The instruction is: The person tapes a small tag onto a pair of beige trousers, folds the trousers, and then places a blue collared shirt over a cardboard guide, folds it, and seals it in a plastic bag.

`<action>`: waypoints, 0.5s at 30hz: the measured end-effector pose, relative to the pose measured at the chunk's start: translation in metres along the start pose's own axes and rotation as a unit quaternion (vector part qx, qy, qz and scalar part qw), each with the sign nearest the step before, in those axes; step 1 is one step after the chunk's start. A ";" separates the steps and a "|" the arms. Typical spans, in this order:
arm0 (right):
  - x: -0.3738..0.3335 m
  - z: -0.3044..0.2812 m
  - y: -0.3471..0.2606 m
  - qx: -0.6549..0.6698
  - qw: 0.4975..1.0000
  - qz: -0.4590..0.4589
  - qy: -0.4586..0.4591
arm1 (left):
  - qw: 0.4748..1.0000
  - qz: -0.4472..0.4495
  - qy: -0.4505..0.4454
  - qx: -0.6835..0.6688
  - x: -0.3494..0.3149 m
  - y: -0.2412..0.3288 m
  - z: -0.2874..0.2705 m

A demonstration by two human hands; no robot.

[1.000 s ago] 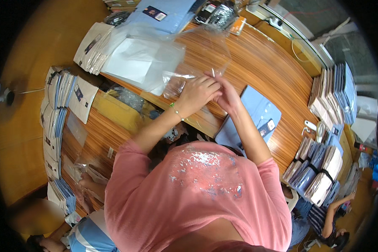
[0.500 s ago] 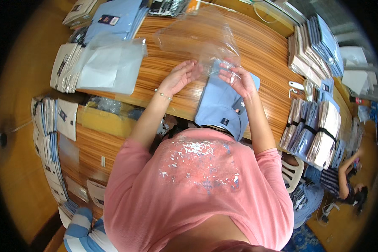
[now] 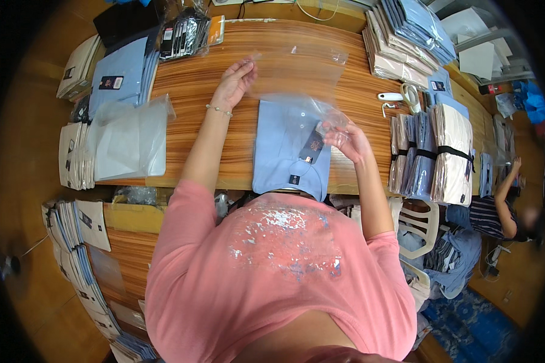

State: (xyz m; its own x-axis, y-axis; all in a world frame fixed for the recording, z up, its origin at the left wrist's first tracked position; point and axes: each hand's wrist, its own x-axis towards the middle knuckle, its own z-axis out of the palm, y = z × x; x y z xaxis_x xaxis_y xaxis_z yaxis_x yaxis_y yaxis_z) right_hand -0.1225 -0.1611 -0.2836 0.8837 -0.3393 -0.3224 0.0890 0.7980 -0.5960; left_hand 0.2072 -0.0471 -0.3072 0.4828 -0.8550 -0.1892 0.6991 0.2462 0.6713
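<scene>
A clear plastic bag [image 3: 303, 72] is spread in the air over the table, slightly smeared by motion. My left hand [image 3: 239, 78] pinches one edge of it at the far left. My right hand [image 3: 347, 140] has its fingers closed on the bag's near right part, beside the folded shirt. That light blue folded shirt [image 3: 275, 148] lies in front of me at the table's near edge, partly under the bag. It carries a dark hang tag [image 3: 312, 147] and a small dark label [image 3: 294, 179].
A stack of plastic bags [image 3: 133, 148] lies at the left beside folded shirts [image 3: 118, 72]. At the right are scissors [image 3: 410, 97], a white-handled tool [image 3: 390, 96] and bundled shirts [image 3: 451, 154]. Dark tags [image 3: 181, 39] lie at the back. A co-worker [image 3: 496, 212] is at the far right.
My hands have moved apart, the left farther away and the right nearer, stretching the bag between them. The shirt now lies straighter on the table, and the view has shifted.
</scene>
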 end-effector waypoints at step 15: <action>0.047 0.043 0.050 0.130 0.991 0.027 -0.005 | 0.970 0.203 0.097 -0.090 -0.049 -0.056 0.084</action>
State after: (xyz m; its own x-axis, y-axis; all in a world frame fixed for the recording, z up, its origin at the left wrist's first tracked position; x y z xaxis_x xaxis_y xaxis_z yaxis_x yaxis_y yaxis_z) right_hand -0.0566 -0.1161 -0.2969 0.8947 -0.2883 -0.3412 0.1549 0.9167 -0.3684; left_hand 0.1006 -0.0569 -0.2753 0.8164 -0.5722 -0.0784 0.5020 0.6360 0.5860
